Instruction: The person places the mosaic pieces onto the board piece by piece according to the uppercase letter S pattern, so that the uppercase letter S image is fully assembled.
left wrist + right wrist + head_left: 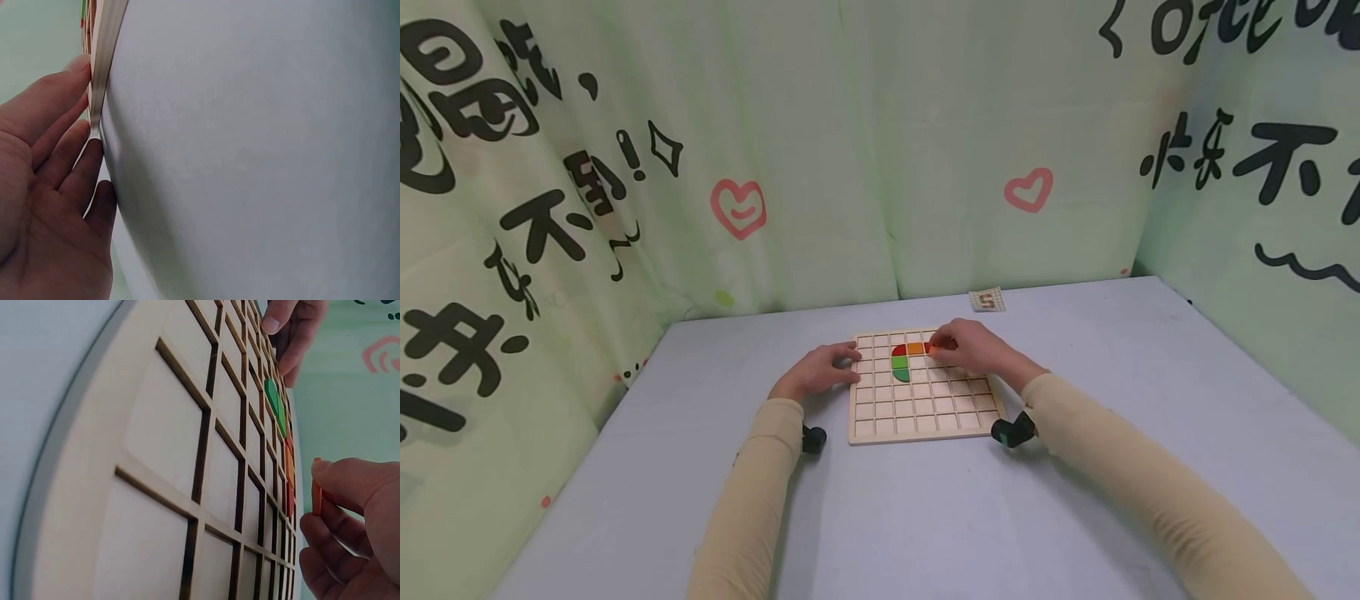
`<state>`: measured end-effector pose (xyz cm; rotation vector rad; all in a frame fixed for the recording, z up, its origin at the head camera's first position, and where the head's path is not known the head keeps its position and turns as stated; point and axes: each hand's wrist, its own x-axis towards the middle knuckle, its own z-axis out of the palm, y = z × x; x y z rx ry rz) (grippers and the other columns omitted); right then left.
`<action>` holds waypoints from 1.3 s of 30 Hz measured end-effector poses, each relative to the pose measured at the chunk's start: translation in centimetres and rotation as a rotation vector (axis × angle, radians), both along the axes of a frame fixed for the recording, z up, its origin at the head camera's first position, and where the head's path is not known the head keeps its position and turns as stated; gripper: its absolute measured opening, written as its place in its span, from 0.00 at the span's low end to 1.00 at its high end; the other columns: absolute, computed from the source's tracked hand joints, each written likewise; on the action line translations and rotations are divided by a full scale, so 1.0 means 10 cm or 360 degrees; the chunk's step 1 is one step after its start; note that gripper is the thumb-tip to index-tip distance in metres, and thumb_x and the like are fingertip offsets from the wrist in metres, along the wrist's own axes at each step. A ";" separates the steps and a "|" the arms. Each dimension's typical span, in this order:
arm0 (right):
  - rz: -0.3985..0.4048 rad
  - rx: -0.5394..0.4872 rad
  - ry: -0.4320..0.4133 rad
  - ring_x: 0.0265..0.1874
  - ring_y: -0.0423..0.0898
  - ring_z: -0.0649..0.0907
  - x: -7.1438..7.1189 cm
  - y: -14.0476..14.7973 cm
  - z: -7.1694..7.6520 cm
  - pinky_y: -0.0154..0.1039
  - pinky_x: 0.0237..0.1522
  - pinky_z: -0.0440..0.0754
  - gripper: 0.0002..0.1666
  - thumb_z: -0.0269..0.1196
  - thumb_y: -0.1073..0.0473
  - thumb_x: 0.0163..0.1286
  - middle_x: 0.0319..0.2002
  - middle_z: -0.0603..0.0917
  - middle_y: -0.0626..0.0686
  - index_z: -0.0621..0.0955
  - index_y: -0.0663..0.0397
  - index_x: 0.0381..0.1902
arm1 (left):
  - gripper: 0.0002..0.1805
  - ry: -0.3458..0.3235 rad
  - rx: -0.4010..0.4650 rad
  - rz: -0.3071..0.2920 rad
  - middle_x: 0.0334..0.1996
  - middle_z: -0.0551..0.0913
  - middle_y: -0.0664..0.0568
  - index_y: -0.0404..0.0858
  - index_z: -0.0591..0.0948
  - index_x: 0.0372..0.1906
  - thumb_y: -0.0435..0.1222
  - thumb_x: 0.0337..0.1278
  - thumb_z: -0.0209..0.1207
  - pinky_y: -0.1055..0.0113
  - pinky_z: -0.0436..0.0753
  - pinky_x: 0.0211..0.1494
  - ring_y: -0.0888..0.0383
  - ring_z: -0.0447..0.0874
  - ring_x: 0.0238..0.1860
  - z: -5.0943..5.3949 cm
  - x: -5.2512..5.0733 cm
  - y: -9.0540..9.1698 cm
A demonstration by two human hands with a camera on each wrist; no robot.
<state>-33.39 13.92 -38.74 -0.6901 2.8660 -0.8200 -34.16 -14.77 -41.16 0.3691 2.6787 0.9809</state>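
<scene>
A square wooden grid board (880,417) lies on the table, its cells bordered by raised strips. Set in its upper left area are a red tile (899,351), an orange tile (915,348), a light green tile (899,362) and a rounded dark green tile (901,376). Another red tile (290,501) sits beside the orange one. My left hand (822,368) touches the board's left edge, fingers extended. Above the board's upper part, my right hand (973,346) pinches a thin orange tile (317,487) between thumb and fingers, apart from the surface in the right wrist view.
A small printed packet or card (987,300) lies at the table's back edge, beyond the board. The white-covered table (910,517) stands against pale green curtains (887,150) at the back and sides. A dark wrist device (1015,430) hangs beneath the right sleeve.
</scene>
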 end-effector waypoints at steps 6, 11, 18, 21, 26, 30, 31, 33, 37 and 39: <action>0.0068 0.0038 -0.0015 0.47 0.51 0.78 0.00 -0.06 -0.03 0.48 0.54 0.77 0.19 0.63 0.57 0.69 0.48 0.82 0.56 0.81 0.62 0.54 | 0.23 0.0003 -0.0001 -0.0005 0.73 0.63 0.55 0.41 0.80 0.60 0.40 0.59 0.65 0.51 0.55 0.75 0.49 0.52 0.76 0.00 0.00 0.00; 0.0186 0.0065 -0.0028 0.43 0.49 0.78 0.01 -0.12 -0.05 0.46 0.52 0.78 0.17 0.63 0.58 0.69 0.46 0.83 0.54 0.83 0.61 0.52 | 0.23 0.0003 -0.0003 -0.0010 0.73 0.63 0.55 0.41 0.79 0.60 0.39 0.59 0.64 0.51 0.55 0.75 0.49 0.52 0.76 0.01 0.00 0.00; 0.0284 0.0166 0.0009 0.42 0.48 0.77 0.02 -0.19 -0.05 0.44 0.50 0.77 0.17 0.63 0.58 0.69 0.44 0.83 0.53 0.83 0.62 0.52 | 0.22 0.0030 -0.0011 -0.0018 0.73 0.64 0.54 0.41 0.79 0.60 0.38 0.60 0.64 0.51 0.55 0.75 0.48 0.52 0.76 0.02 0.02 0.00; 0.0270 0.0186 0.0006 0.43 0.48 0.77 0.05 -0.22 -0.03 0.45 0.51 0.78 0.18 0.64 0.58 0.69 0.44 0.82 0.54 0.83 0.62 0.52 | 0.23 0.0027 -0.0018 -0.0016 0.73 0.63 0.54 0.41 0.79 0.60 0.38 0.60 0.64 0.51 0.55 0.75 0.49 0.52 0.76 0.02 0.02 0.00; 0.0275 0.0180 0.0011 0.43 0.48 0.78 0.08 -0.24 -0.02 0.45 0.52 0.78 0.16 0.64 0.59 0.68 0.43 0.82 0.53 0.83 0.61 0.51 | 0.23 0.0028 -0.0023 -0.0015 0.73 0.63 0.55 0.41 0.79 0.60 0.39 0.60 0.64 0.51 0.55 0.75 0.49 0.52 0.76 0.02 0.02 0.01; 0.0294 0.0177 0.0016 0.41 0.47 0.78 0.10 -0.24 -0.01 0.44 0.50 0.78 0.15 0.64 0.60 0.67 0.42 0.82 0.52 0.84 0.61 0.49 | 0.23 0.0033 -0.0016 -0.0015 0.73 0.64 0.54 0.40 0.79 0.60 0.39 0.60 0.64 0.52 0.55 0.75 0.49 0.52 0.76 0.02 0.04 0.01; 0.0300 0.0176 0.0017 0.41 0.47 0.78 0.10 -0.24 -0.01 0.43 0.49 0.79 0.15 0.64 0.61 0.66 0.41 0.82 0.52 0.84 0.61 0.49 | 0.23 0.0033 -0.0017 -0.0016 0.73 0.64 0.54 0.40 0.79 0.60 0.39 0.60 0.64 0.52 0.55 0.75 0.49 0.52 0.76 0.02 0.04 0.01; 0.0303 0.0176 0.0009 0.40 0.47 0.78 0.10 -0.24 -0.01 0.43 0.49 0.79 0.15 0.64 0.61 0.66 0.41 0.82 0.52 0.84 0.61 0.49 | 0.23 0.0034 -0.0016 -0.0019 0.73 0.64 0.54 0.40 0.79 0.60 0.39 0.60 0.64 0.52 0.55 0.75 0.49 0.52 0.76 0.02 0.03 0.01; 0.0303 0.0178 -0.0002 0.40 0.46 0.78 0.09 -0.24 -0.01 0.43 0.48 0.79 0.15 0.64 0.60 0.66 0.40 0.81 0.51 0.84 0.60 0.49 | 0.23 0.0033 -0.0020 -0.0019 0.73 0.63 0.54 0.40 0.79 0.61 0.38 0.60 0.63 0.51 0.55 0.75 0.49 0.52 0.76 0.01 0.02 0.01; 0.0303 0.0182 -0.0004 0.39 0.46 0.78 0.09 -0.24 -0.02 0.42 0.47 0.78 0.15 0.65 0.60 0.67 0.40 0.81 0.51 0.84 0.60 0.49 | 0.23 0.0031 -0.0019 -0.0015 0.73 0.63 0.54 0.40 0.79 0.61 0.38 0.60 0.63 0.51 0.55 0.75 0.49 0.52 0.76 0.01 0.02 0.01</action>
